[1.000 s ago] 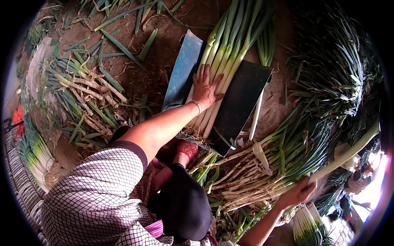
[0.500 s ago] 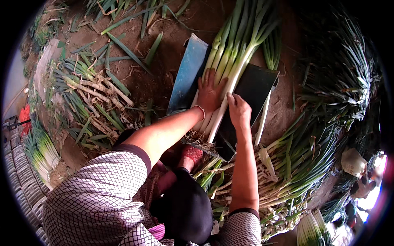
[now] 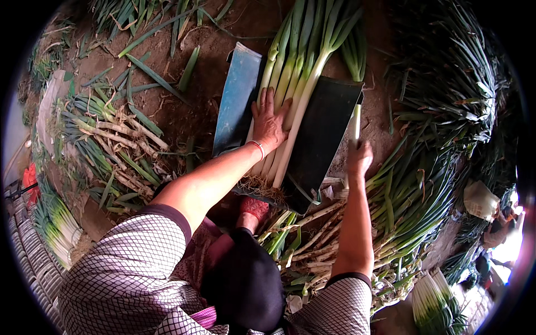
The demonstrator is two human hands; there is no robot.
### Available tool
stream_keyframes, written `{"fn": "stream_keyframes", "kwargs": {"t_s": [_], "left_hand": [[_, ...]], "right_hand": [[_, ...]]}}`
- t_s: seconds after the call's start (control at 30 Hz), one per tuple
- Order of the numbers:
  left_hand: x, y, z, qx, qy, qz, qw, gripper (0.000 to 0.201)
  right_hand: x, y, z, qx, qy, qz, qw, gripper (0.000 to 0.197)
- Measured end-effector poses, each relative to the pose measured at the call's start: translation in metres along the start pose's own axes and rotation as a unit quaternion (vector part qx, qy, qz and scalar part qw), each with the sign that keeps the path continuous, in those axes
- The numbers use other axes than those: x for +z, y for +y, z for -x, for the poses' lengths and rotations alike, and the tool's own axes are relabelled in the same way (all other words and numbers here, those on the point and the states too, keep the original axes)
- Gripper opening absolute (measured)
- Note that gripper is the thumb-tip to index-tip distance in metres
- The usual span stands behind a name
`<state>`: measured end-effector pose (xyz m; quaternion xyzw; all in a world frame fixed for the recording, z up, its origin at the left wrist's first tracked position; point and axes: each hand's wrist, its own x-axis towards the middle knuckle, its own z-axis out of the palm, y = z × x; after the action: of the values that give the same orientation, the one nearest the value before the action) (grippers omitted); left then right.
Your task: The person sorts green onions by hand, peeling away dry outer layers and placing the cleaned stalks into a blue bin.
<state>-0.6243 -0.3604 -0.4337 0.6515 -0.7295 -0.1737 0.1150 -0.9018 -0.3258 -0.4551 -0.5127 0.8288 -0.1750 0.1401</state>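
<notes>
A bunch of long leeks [image 3: 304, 89] lies in an angled trough with a blue side panel [image 3: 237, 86] and a dark side panel [image 3: 326, 123]. Its roots [image 3: 258, 186] are toward me and its green tops point away. My left hand [image 3: 269, 127] rests on the white stalks, fingers stretched out and spread. To the right of the trough, my right hand [image 3: 360, 159] is closed around the white stalk of a single leek [image 3: 356, 124]. The leaves of that leek pass behind the dark panel.
A large heap of leeks [image 3: 413, 195] spreads over the ground at right, with more dark leaves [image 3: 458, 84] beyond. Loose, soil-stained leeks [image 3: 120, 134] lie at left. Trimmed bundles stand at lower left [image 3: 56, 223] and lower right [image 3: 432, 301]. My red-covered foot [image 3: 255, 209] is below the trough.
My right hand has left the outer stalk of the bunch, moved right and closed on the single leek beside the trough. My left hand stays on the bunch. The whole view has shifted slightly.
</notes>
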Motion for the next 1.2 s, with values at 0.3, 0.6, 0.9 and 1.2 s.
{"fn": "stream_keyframes", "kwargs": {"t_s": [0.3, 0.6, 0.9, 1.2], "left_hand": [[-0.007, -0.009, 0.002, -0.009, 0.010, 0.008, 1.000, 0.076], [-0.001, -0.015, 0.005, -0.012, 0.014, -0.007, 1.000, 0.082], [0.008, -0.011, 0.009, 0.002, 0.018, -0.034, 0.999, 0.079], [0.001, -0.009, 0.008, 0.006, 0.020, 0.011, 1.000, 0.076]], "right_hand": [[-0.123, -0.169, 0.011, 0.132, -0.180, -0.386, 0.895, 0.022], [-0.166, -0.210, -0.004, 0.040, -0.120, -0.356, 0.926, 0.021], [0.002, -0.140, 0.101, 0.175, -0.258, -0.578, 0.754, 0.043], [0.001, -0.117, 0.099, -0.090, -0.242, -0.040, 0.965, 0.027]]}}
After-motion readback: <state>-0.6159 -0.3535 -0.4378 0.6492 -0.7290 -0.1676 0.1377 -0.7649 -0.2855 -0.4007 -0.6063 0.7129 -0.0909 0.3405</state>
